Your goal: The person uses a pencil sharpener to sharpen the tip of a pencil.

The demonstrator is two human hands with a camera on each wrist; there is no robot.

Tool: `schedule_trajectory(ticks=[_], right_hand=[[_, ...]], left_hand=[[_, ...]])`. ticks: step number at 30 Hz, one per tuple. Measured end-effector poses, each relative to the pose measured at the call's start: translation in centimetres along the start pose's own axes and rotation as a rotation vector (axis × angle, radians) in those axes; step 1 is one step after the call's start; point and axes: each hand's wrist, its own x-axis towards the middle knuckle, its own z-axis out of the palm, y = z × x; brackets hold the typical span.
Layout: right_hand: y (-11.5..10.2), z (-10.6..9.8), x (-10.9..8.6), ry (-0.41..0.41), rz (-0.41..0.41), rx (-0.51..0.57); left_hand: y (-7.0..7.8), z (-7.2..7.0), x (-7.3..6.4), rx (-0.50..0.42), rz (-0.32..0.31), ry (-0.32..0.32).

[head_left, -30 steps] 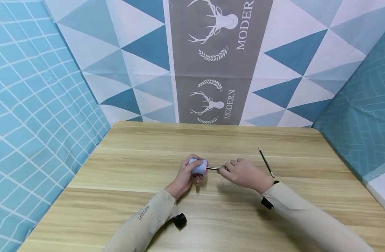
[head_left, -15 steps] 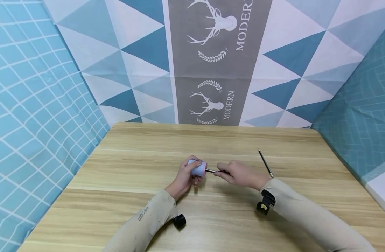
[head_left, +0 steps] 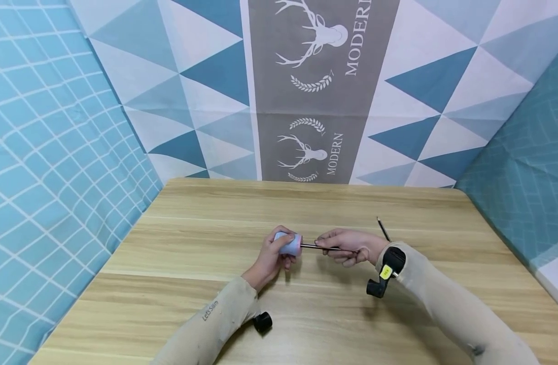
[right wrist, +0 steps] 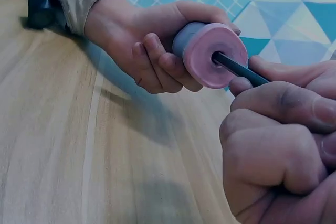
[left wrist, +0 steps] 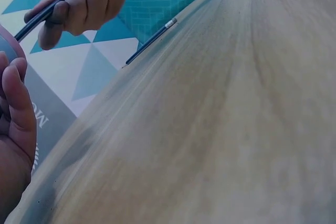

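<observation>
Near the middle of the table, my left hand [head_left: 269,258] grips a light blue pencil sharpener [head_left: 289,245], held on its side with its pink end to the right. A dark pencil [head_left: 310,246] has its front end in the hole of that pink face [right wrist: 200,69]; the tip is hidden inside. My right hand [head_left: 345,245] pinches the pencil's shaft [right wrist: 240,70] between thumb and fingers, a short way from the sharpener. Both hands are held above the table. In the left wrist view only part of the sharpener shows, at the left edge.
A second dark pencil [head_left: 383,229] with a pale eraser end [left wrist: 170,22] lies on the wooden table [head_left: 206,213], behind the right wrist. Patterned cloths [head_left: 215,76] hang at the back and both sides. A black camera [head_left: 263,322] sits under the left wrist.
My right hand has rolled over at the wrist, swinging its wrist camera round, and more of the pencil's shaft now shows along the fingers. The left hand holds the sharpener nearly still.
</observation>
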Motion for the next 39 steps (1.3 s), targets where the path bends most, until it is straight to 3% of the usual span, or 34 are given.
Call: schedule_trajectory(ticks=[5,8,11,15,19,22,26,33,36,39], right_hand=[[0.3,-0.3,0.0,-0.010,-0.003,0.006],[0.0,-0.1,-0.2,0.064,-0.013,-0.127],[-0.5,0.5,-0.6,0.180,-0.062,-0.416],[-1.2,1.8,-1.5,0.402,-0.204,-0.950],[-0.9,2.5,-2.0,0.602,-0.443,-1.441],[0.0,2.4,-1.7,0.645,-0.664,-1.672],[1.5,2.0,-0.9,0.638,-0.878,-1.799],[2.7,1.6,0.3,0.729,-1.057,-2.144],[2.6,1.6,0.4,0.724,-1.066,-2.178],[2.4,1.7,0.7,0.656,-1.033,-2.067]], left_hand=[[0.0,0.2,0.1,-0.002,0.001,0.015],[0.0,0.2,0.2,-0.006,0.002,0.024],[0.0,0.2,0.2,-0.012,-0.001,0.026],[0.0,0.2,0.2,-0.011,-0.006,0.024],[0.1,0.2,0.2,-0.003,-0.004,0.029],[0.2,0.1,0.3,-0.005,0.004,0.044],[0.0,-0.1,0.3,-0.007,0.008,0.050],[-0.1,0.0,0.1,-0.004,-0.003,0.046],[-0.1,0.1,0.2,-0.004,-0.010,0.051],[-0.1,0.1,0.2,0.000,-0.021,0.057]])
